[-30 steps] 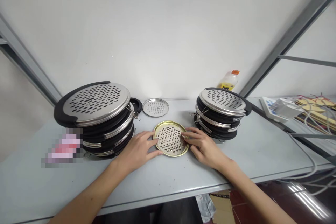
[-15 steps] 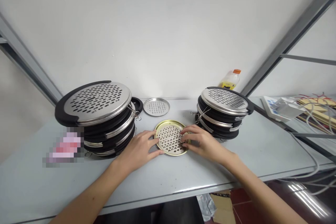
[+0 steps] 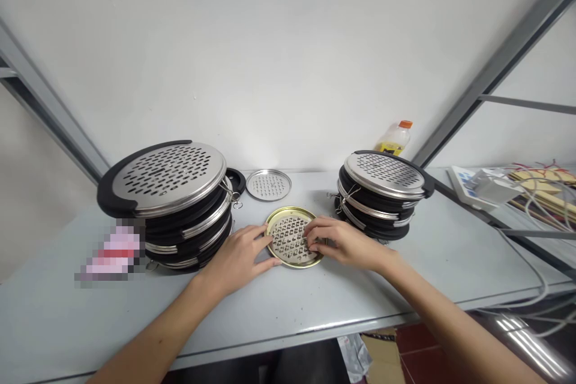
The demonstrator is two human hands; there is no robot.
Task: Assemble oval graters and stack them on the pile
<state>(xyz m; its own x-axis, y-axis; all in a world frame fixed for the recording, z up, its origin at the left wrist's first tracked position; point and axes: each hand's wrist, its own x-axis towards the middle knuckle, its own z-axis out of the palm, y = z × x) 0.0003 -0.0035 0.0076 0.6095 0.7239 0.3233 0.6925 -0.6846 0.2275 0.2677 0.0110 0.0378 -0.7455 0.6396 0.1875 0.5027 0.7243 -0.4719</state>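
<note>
Gold-coloured metal rims the round perforated plate (image 3: 288,245), which lies flat on the pale grey surface (image 3: 288,306), just below the centre of the frame. At its left edge is the left hand (image 3: 240,257), fingers spread and thumb apart, the tips touching the rim. From the right comes the right hand (image 3: 344,243), its fingers bent over the right part of the plate with the thumb drawn in below them; whether they pinch anything I cannot tell.

Above the plate, near the wall (image 3: 288,60), a silver perforated disc (image 3: 269,187) lies apart from it. Left of the centre stands the larger stack (image 3: 186,234) of black and silver round pieces, topped by a slotted metal face; a smaller stack (image 3: 375,216) of the same kind stands right of the centre. Wire clips (image 3: 233,195) show on the larger one's right side. Behind the smaller stack is a bottle (image 3: 396,141) with an orange cap and a yellow label. A pink item (image 3: 112,255), blurred into blocks, sits at the lower left. Toward the right edge are a white power strip (image 3: 465,186) and pale cables (image 3: 537,297).
</note>
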